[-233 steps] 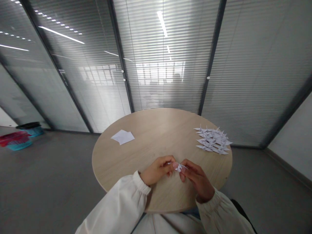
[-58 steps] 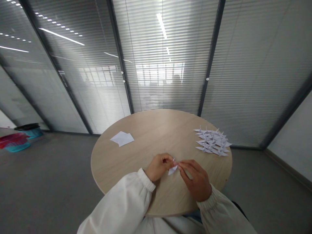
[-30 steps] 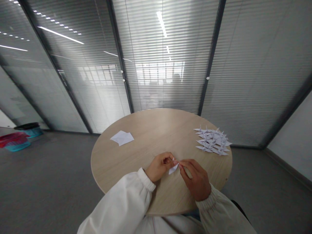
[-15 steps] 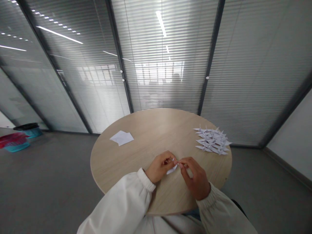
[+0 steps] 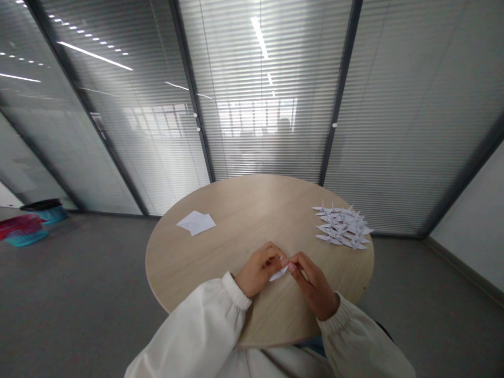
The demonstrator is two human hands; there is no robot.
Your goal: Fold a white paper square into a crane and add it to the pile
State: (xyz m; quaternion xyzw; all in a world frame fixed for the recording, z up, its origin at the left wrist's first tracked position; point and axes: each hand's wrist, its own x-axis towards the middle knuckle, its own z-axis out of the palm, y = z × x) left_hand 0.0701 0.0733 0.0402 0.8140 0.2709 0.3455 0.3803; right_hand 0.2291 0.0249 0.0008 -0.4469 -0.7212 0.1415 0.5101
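Note:
Between my hands, low over the near part of the table, is a small folded white paper (image 5: pixel 279 274); its finished shape is mostly covered by fingers. My left hand (image 5: pixel 260 269) pinches it from the left with thumb and fingertips. From the right, my right hand (image 5: pixel 312 283) has thumb and forefinger closed on the paper's right end, close against the left fingertips. At the table's right lies a cluster of white folded paper cranes (image 5: pixel 342 227), in packed rows. White paper sheets (image 5: pixel 197 223) rest flat at the left.
The round wooden table (image 5: pixel 252 202) stands before a glass partition with blinds (image 5: pixel 260 142). On the floor at far left are a blue bin with a red liner (image 5: pixel 23 231) and another with a black liner (image 5: pixel 49 211).
My right hand's fingers have drawn closer together at the paper's right end, and the hand has tilted slightly. My left hand stays almost still.

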